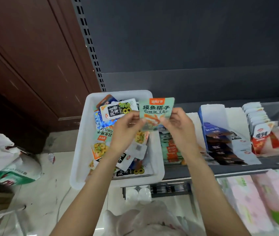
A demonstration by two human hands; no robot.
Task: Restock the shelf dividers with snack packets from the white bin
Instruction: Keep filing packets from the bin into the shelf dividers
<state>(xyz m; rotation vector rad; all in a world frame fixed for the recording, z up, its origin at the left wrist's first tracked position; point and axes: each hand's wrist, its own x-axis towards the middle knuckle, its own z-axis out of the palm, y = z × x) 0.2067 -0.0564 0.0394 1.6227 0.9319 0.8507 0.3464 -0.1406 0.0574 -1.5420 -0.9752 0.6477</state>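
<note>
The dark shelf (195,169) runs across the right, and the white bin (84,133) sits at its left end, hanging over the front edge and heaped with mixed snack packets. Along the shelf, white dividers (237,126) split the stock into lanes: a lane of mint-green packets (169,149) just right of the bin, then dark blue ones (220,147), then red-and-white ones (263,137) towards the right end.

Up front, one mint-green packet (155,111) is held upright above the bin's right rim. The left hand (126,128) pinches its lower left edge and the right hand (178,126) pinches its lower right, so both are clamped on that single packet, printed face to the camera.

It looks like the sorting step: read the label, match the lane. The matching green lane lies right below the right hand, a short carry. Best done by keeping the packet upright, face forward, and slotting it behind or in front of its fellows without toppling the row; one hand could steady the stack.
</note>
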